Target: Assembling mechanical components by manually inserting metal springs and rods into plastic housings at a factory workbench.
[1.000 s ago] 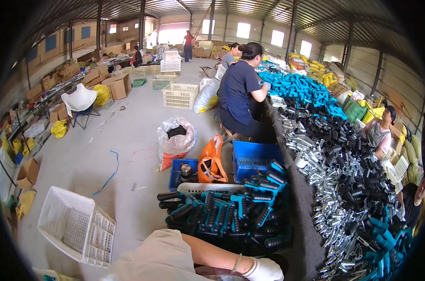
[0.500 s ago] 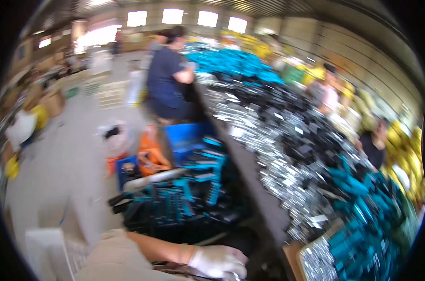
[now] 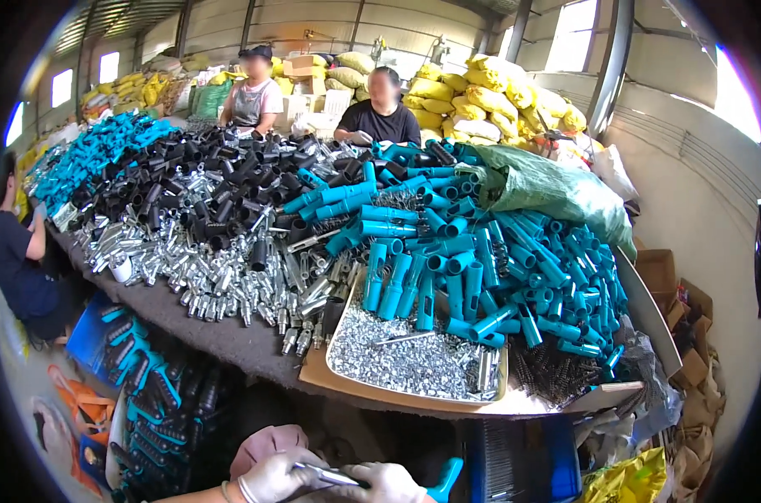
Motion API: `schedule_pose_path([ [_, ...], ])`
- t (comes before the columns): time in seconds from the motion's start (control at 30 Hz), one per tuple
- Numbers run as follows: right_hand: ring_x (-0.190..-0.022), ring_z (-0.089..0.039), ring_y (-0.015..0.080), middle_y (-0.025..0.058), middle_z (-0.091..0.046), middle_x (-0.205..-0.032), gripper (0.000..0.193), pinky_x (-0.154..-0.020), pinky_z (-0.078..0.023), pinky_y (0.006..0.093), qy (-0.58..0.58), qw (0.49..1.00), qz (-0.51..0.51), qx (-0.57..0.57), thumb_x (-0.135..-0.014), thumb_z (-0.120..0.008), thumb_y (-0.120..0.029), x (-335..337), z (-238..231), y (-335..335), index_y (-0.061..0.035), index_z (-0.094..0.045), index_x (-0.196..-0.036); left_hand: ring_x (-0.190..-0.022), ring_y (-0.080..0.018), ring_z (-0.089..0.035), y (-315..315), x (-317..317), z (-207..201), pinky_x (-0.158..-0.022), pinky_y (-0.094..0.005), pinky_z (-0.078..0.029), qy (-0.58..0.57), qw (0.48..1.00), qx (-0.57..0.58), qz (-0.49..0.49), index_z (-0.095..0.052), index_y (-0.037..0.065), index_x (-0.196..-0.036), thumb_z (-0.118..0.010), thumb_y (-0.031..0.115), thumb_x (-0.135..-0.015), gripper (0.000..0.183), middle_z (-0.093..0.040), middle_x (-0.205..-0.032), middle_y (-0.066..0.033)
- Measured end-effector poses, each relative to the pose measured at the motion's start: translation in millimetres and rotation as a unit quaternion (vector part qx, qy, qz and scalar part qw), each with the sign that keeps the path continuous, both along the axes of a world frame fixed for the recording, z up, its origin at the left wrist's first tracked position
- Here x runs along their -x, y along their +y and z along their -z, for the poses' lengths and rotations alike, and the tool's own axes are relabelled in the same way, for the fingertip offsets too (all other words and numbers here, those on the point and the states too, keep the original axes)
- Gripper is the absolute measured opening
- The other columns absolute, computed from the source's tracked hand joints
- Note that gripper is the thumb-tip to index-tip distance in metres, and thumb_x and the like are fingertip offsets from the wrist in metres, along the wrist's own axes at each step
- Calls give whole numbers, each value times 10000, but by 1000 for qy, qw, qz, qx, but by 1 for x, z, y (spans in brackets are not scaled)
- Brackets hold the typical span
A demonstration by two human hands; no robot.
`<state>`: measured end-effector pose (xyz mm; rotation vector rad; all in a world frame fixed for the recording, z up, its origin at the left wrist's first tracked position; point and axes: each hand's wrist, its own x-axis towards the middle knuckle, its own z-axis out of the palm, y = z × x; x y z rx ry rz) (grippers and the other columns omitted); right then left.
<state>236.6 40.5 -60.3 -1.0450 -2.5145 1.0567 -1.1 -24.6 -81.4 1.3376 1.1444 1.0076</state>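
Both my hands wear pale gloves and sit low in the view, in front of the table's near edge. Closed around one end of a slim silver metal rod (image 3: 334,475) is my left hand (image 3: 271,479). My right hand (image 3: 384,484) grips the other end, where a dark section shows between the fingers. Just right of that hand a bent teal tube piece (image 3: 447,480) sticks up; whether the hand touches it is hidden. Straight ahead on the table stands a shallow tray (image 3: 414,395) of tiny silver metal parts, with a loose rod lying on top.
Teal tubes (image 3: 472,251), black sleeves (image 3: 200,184) and silver fittings (image 3: 171,256) are heaped on the table (image 3: 221,345). Below, a blue crate (image 3: 565,478) holds thin rods; black-and-teal pieces (image 3: 158,411) lie at left. Two people sit across, another at far left.
My view has swung right, from the aisle to the table front. My right hand is now visible with the rod, and the left hand sits farther left in the picture.
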Motion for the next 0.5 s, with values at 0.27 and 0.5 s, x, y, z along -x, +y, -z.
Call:
schedule_pose_path([
  [0.27,-975,-706,357,216,-723,-1050,418,-858,-553,389,118,962,-63,237,-862,-757,-303,-11,-27,1,-23,-705,-1168,-856,-329,-676,18,5,-58,-741,-413,-545,214,881,-401,130,-678,13,-1002,-671,139,-906,158,-678,-939,-152],
  [0.5,-758,-672,348,141,-663,-822,347,-662,-537,468,-42,972,71,-219,-816,-695,-345,22,-5,-11,-126,-681,-1084,-857,-173,-664,18,3,4,-759,-299,-515,92,993,14,-70,-680,-15,-991,-559,115,-990,178,-684,-926,-93],
])
